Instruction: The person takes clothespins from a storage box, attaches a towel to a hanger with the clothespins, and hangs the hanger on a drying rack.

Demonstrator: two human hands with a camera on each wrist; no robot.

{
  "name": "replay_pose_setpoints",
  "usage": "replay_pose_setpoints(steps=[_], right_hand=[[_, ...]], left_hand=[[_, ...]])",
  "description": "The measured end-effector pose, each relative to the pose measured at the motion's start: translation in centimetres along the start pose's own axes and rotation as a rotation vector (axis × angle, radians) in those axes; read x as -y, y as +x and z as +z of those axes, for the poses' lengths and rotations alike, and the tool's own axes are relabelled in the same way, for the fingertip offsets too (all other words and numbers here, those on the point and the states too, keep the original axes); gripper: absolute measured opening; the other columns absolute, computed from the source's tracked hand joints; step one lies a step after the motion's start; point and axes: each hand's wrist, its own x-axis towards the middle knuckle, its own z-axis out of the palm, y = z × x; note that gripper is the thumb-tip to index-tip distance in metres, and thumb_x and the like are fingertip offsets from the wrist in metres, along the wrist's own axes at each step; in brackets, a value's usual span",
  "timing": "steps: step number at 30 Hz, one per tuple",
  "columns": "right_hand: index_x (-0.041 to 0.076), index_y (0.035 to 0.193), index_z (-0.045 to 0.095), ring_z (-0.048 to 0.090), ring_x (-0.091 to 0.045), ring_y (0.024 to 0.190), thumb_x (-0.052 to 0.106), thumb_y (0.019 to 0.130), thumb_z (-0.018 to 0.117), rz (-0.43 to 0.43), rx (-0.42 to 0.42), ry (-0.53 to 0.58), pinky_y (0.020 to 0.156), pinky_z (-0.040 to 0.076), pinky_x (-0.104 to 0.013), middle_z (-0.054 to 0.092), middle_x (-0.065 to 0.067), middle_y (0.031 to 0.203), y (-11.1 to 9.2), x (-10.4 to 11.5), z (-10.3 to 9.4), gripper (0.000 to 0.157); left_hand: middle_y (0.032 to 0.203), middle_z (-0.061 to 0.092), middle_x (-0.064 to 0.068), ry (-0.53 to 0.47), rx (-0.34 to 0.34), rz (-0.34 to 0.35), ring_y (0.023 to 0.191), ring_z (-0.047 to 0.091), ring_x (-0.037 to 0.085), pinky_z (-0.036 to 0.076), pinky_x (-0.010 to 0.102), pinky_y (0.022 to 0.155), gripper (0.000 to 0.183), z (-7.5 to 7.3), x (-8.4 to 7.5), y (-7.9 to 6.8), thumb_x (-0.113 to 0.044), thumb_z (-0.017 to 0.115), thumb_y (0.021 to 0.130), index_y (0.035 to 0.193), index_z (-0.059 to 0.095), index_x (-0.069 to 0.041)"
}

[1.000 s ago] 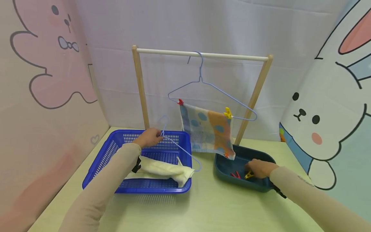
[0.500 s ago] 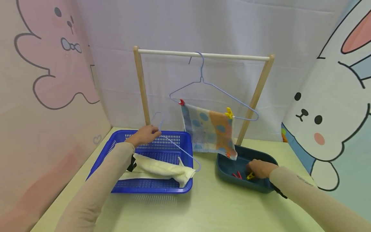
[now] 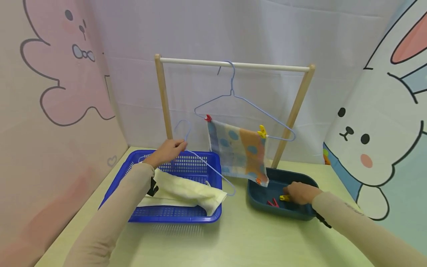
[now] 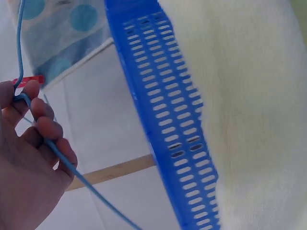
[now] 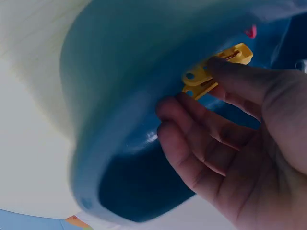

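My left hand (image 3: pixel 170 150) grips a thin blue wire hanger (image 3: pixel 208 167) just below its hook, fingers curled round the wire in the left wrist view. A cream towel (image 3: pixel 186 191) lies along the hanger's lower part, over the blue basket (image 3: pixel 173 218); whether it is fastened there is hidden. My right hand (image 3: pixel 301 193) reaches into a dark teal bin (image 3: pixel 267 211). Its thumb and fingers pinch a yellow clothespin (image 5: pixel 218 69), seen close in the right wrist view. Red clothespins (image 3: pixel 273 203) lie beside it in the bin.
A wooden rack with a white bar (image 3: pixel 267 66) stands behind. From it hangs another blue hanger (image 3: pixel 263 108) carrying a patterned cloth (image 3: pixel 238 150), held by a red clothespin (image 3: pixel 208 118) and a yellow one (image 3: pixel 262 132). The cloth's lower corner overhangs the bin's rim.
My left hand has risen slightly, lifting the hanger and the towel's upper edge. In the bin, the yellow clothespin has turned in my right hand, which has barely moved.
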Motion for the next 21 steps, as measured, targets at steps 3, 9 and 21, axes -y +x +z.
replay_pose_setpoints(steps=[3,9,21], right_hand=[[0.007,0.089,0.063,0.057,-0.017,0.069,0.007,0.088,0.065,-0.009,-0.034,-0.027,0.068,0.052,-0.039,0.060,-0.002,0.078,-0.3,0.2,-0.7,0.002],[0.010,0.090,0.060,0.047,-0.017,0.068,0.011,0.089,0.064,-0.016,-0.100,-0.067,0.066,0.048,-0.036,0.050,-0.001,0.078,-0.8,0.8,-1.7,0.004],[0.005,0.091,0.044,0.040,-0.017,0.061,0.005,0.097,0.045,0.016,-0.197,0.138,0.061,0.037,-0.035,0.043,-0.002,0.074,-1.6,1.1,-3.0,0.007]], left_hand=[[0.074,0.052,0.007,0.003,-0.068,0.029,0.061,0.041,0.020,0.038,0.035,0.064,0.039,-0.4,-0.6,0.2,-0.035,0.039,0.102,0.081,0.054,-0.007],[0.079,0.056,0.007,-0.014,-0.148,0.042,0.065,0.044,0.022,0.039,0.036,0.065,0.038,-0.7,-1.5,0.2,-0.038,0.039,0.102,0.080,0.056,-0.011],[0.073,0.053,0.011,-0.095,-0.299,0.030,0.061,0.041,0.023,0.036,0.035,0.060,0.042,-1.7,-2.5,-0.6,-0.039,0.039,0.101,0.081,0.058,-0.008]])
